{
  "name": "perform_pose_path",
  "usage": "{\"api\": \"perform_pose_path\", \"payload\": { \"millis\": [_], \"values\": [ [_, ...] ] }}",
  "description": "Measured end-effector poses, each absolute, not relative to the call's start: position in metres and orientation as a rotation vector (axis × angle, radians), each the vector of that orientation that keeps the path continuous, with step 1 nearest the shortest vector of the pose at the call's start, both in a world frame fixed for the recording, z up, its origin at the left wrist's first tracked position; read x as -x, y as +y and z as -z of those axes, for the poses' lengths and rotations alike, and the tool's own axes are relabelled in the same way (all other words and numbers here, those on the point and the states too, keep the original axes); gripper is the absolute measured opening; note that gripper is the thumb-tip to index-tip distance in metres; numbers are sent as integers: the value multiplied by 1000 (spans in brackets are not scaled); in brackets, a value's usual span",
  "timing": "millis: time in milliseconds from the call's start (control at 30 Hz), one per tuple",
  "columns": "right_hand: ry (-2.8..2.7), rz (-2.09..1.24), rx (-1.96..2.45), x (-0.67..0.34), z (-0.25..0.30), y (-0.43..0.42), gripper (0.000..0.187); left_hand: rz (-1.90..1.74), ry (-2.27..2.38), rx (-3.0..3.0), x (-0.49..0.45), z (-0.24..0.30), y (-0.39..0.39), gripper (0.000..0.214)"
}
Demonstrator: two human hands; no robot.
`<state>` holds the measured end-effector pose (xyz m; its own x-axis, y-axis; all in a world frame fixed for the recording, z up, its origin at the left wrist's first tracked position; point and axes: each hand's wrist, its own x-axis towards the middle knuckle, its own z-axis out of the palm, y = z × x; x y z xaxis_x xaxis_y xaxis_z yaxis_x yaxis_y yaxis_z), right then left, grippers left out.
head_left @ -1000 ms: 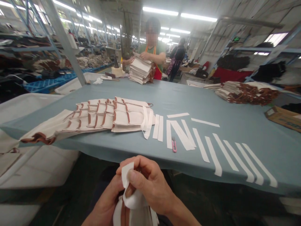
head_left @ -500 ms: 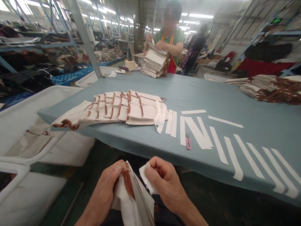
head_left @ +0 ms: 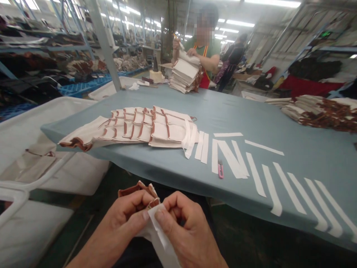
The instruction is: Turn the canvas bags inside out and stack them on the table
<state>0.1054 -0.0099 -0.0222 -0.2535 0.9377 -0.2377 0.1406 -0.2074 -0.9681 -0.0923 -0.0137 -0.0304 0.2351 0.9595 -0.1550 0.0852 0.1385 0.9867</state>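
Below the table's near edge, my left hand (head_left: 126, 217) is closed on a cream cloth bag with brown trim (head_left: 139, 190); its brown strap ends stick up above my fingers. My right hand (head_left: 182, 227) touches it, thumb and fingers pinching a white strip (head_left: 161, 234) against the bag's edge. On the blue-grey table (head_left: 245, 115) ahead lies an overlapping row of the same cream bags (head_left: 136, 128). Several white strips (head_left: 256, 169) lie side by side to its right, with a small pink snipper (head_left: 220, 169) among them.
Across the table a person in a green shirt and red apron handles a stack of bags (head_left: 185, 76). Another bag pile (head_left: 320, 108) sits at the right. White bins (head_left: 36, 149) stand to my left. Racks with dark goods fill the background.
The bag has turned so its brown strap ends now point up. My right hand has closed in against my left, bringing the white strip onto the bag. The view shifted slightly.
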Motion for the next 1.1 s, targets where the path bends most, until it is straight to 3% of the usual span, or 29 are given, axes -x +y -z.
{"api": "perform_pose_path", "payload": {
  "millis": [233, 500, 1100],
  "values": [
    [-1357, -1500, 1421, -114, 16, -16, 43, -933, 1011, -1205, 82, 27, -10, 27],
    [-1471, -1480, 1412, -115, 6, -15, 32, -905, 957, -1128, 84, 35, -12, 28],
    [-1644, -1320, 1509, -115, -1, -4, 29, -917, 957, -1150, 86, 41, -9, 31]
  ]
}}
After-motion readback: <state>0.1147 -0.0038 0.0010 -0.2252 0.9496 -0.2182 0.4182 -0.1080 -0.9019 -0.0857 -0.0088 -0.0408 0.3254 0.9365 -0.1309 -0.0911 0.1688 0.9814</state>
